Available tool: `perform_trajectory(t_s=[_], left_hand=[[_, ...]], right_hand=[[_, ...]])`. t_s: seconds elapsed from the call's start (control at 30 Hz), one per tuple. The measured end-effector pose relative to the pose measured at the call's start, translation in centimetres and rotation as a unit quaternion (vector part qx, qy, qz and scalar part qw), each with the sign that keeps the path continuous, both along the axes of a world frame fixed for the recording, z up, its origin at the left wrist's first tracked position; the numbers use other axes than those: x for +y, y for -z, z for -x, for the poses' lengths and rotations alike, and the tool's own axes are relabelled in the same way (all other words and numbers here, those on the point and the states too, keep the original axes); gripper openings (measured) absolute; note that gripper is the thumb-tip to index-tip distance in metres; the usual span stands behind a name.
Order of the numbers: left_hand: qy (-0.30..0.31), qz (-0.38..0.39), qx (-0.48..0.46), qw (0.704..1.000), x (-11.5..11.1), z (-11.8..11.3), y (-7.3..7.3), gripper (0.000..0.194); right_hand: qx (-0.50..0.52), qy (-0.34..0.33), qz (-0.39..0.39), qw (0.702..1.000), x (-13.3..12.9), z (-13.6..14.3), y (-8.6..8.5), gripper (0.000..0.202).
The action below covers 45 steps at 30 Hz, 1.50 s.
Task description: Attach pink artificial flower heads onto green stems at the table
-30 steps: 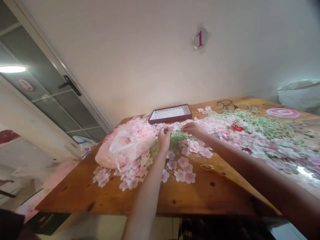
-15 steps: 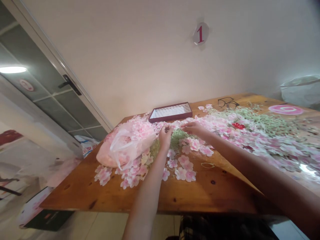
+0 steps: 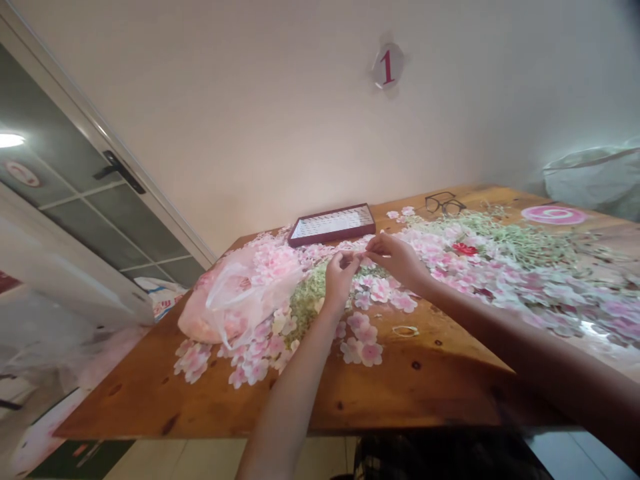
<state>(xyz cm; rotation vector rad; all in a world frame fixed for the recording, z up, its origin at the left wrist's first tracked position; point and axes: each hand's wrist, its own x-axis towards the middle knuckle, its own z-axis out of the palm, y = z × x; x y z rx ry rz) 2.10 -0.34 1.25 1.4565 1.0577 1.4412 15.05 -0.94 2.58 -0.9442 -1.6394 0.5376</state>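
Note:
Over the middle of the wooden table, my left hand (image 3: pixel 342 277) is closed in a pinch, its fingertips beside those of my right hand (image 3: pixel 393 259). My right hand is pinched too. Whatever lies between the fingertips is too small to make out. Below and around them are pink and white fabric blossoms (image 3: pixel 364 340) and green stems (image 3: pixel 307 297). A clear plastic bag of pink petals (image 3: pixel 225 297) rests left of my left hand. Beyond my hands stands a dark red tray (image 3: pixel 333 227) with a white patterned inside.
Eyeglasses (image 3: pixel 445 204) lie at the back right, near a pink oval disc (image 3: pixel 554 214). Blossoms and a red flower (image 3: pixel 465 249) spread over the table's right side. A small pale loop (image 3: pixel 405 331) lies near the front. A white bag (image 3: pixel 593 177) stands far right.
My hands have come together, fingertips nearly touching, where they were apart before. My right hand has gone from loosely spread to pinched. The whole view has shifted slightly.

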Motion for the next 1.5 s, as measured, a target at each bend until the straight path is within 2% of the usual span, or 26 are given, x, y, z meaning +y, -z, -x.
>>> perform_trajectory(t_s=[0.13, 0.57, 0.67, 0.8, 0.97, 1.13, 1.4, 1.5], left_hand=[[0.005, 0.002, -0.026, 1.0, -0.6, -0.1, -0.7, 0.025], [0.02, -0.001, -0.016, 1.0, -1.6, -0.5, -1.7, 0.024], [0.026, -0.004, -0.028, 0.999, -1.6, -0.5, -1.6, 0.024], [0.048, 0.005, -0.04, 0.998, -1.6, -0.3, -1.6, 0.023], [0.081, 0.014, -0.047, 0.995, -1.6, 0.2, -1.8, 0.022], [0.088, -0.012, 0.004, 0.996, -1.3, 0.5, -1.9, 0.019], [0.02, -0.062, 0.09, 0.994, -1.3, 0.7, -2.2, 0.022], [-0.002, -0.101, 0.155, 0.983, -1.7, 0.6, -2.4, 0.022]], right_hand=[[-0.022, 0.028, -0.035, 0.999, -0.4, -0.1, -0.5, 0.006], [-0.01, 0.042, -0.031, 0.999, -1.6, 0.0, -1.5, 0.004], [0.034, 0.006, -0.018, 0.999, -1.3, 0.0, -1.4, 0.008], [0.111, -0.1, 0.072, 0.986, -0.7, -0.4, -1.4, 0.015], [0.152, -0.135, 0.149, 0.968, -0.3, -1.1, -1.4, 0.018], [0.158, -0.153, 0.173, 0.96, -0.1, -1.4, -1.1, 0.02], [0.123, -0.152, 0.184, 0.963, 0.2, -1.1, -0.5, 0.02], [0.101, -0.13, 0.149, 0.975, 0.2, -1.4, -0.7, 0.018]])
